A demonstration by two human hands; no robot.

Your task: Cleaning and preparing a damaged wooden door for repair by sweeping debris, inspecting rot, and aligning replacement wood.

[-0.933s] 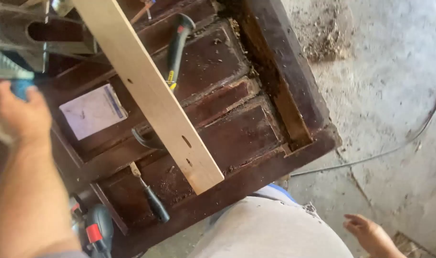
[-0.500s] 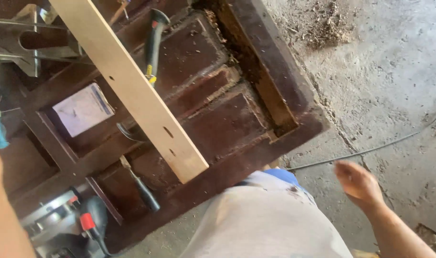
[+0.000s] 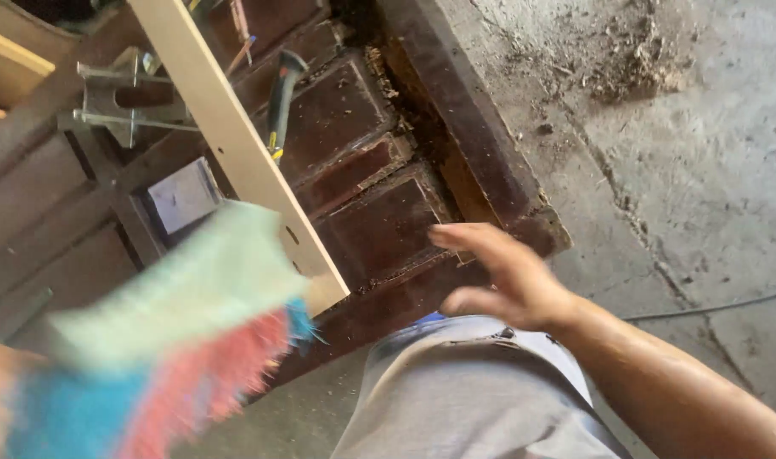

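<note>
— What has the person got in the left hand (image 3: 1,399)?

— A blurred hand brush with a pale green back and pink and blue bristles (image 3: 163,340), low at the near left edge of the dark brown panelled wooden door (image 3: 379,229) lying flat. Whether those fingers grip tight cannot be told; the hand is mostly out of frame.

— And the right hand (image 3: 511,276)?

— Empty, fingers loosely spread, hovering by the door's near right corner.

— Good sweeping here?

— Probably short strokes around the pale wooden plank (image 3: 235,144) (it lies diagonally across the panels), pushing dust off the near edge.
</note>
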